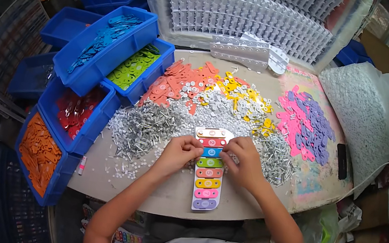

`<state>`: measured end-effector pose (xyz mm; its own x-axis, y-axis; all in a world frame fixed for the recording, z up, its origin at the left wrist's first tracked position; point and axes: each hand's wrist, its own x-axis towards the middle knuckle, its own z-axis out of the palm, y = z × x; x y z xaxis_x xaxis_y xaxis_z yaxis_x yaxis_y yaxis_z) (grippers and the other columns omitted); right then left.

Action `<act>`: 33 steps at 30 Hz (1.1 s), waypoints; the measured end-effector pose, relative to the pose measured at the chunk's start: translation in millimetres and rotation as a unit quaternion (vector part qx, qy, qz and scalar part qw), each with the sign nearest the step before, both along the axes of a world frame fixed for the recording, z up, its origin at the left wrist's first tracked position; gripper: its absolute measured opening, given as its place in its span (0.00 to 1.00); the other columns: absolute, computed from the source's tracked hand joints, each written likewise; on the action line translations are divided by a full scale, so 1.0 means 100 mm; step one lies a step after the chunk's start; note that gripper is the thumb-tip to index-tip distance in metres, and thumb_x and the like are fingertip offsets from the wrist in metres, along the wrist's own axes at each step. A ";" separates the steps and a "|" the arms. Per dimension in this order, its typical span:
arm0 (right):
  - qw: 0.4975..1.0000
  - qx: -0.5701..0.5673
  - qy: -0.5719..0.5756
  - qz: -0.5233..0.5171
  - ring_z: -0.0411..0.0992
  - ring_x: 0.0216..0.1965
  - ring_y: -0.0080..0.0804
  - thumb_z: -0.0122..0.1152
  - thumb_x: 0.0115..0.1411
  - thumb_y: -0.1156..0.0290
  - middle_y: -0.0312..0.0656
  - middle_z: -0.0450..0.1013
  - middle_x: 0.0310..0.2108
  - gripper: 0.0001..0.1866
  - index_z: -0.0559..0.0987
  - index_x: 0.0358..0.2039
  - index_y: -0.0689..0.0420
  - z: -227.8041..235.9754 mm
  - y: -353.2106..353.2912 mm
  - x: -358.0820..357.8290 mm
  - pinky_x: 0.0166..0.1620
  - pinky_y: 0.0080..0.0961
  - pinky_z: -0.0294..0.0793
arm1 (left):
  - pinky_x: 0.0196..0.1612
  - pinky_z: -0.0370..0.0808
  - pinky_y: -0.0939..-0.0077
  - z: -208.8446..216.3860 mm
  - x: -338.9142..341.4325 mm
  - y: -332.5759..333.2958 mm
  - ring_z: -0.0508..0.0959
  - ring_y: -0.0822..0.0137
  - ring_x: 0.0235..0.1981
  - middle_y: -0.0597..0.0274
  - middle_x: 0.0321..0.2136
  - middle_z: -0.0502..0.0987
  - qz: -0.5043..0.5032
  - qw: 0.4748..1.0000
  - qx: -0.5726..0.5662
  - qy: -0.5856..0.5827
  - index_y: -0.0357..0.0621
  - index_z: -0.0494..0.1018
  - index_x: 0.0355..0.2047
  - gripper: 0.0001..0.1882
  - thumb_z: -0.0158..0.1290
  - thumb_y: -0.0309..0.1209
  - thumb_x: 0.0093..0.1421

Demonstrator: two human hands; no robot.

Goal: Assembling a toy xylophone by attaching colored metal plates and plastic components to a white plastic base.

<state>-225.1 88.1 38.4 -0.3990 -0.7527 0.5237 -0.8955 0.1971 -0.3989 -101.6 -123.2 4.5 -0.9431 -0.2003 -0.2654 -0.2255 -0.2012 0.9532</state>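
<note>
Head view: the toy xylophone lies on the counter in front of the pile of metal pins. The left hand and right hand pinch its blue bar, fingers closed around the ends. A slipped bar would likely scatter pins.

Both hands cover part of the toy xylophone: the left hand and right hand hide the ends of its blue bar. What the fingertips pinch is too small to tell. The far stack of white plastic strips is cut off by the top edge.
</note>
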 end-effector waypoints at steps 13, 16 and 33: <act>0.883 0.228 -0.401 -0.084 0.79 0.30 0.35 0.79 0.56 0.48 0.49 0.79 0.32 0.42 0.69 0.59 0.64 -0.03 -0.05 -0.48 0.32 0.30 0.76 | 0.21 0.65 0.81 0.18 -0.12 -0.06 0.73 0.77 0.21 0.64 0.23 0.76 -0.060 0.991 -0.025 -0.120 0.34 0.57 0.61 0.36 0.65 0.38 0.65; 0.811 0.279 -0.512 -0.039 0.82 0.41 0.42 0.77 0.57 0.47 0.58 0.80 0.44 0.46 0.66 0.63 0.66 0.19 -0.15 -0.47 0.42 0.34 0.80 | 0.20 0.63 0.81 0.07 -0.16 -0.14 0.71 0.77 0.19 0.67 0.21 0.74 -0.107 0.990 0.041 -0.084 0.40 0.54 0.65 0.37 0.63 0.39 0.66; 0.877 0.266 -0.399 -0.016 0.79 0.40 0.37 0.73 0.63 0.52 0.54 0.78 0.43 0.42 0.63 0.65 0.64 -0.14 -0.09 -0.46 0.40 0.34 0.79 | 0.19 0.66 0.81 -0.25 -0.16 -0.06 0.72 0.78 0.17 0.66 0.23 0.77 -0.063 0.998 0.029 -0.008 0.39 0.57 0.64 0.32 0.61 0.30 0.66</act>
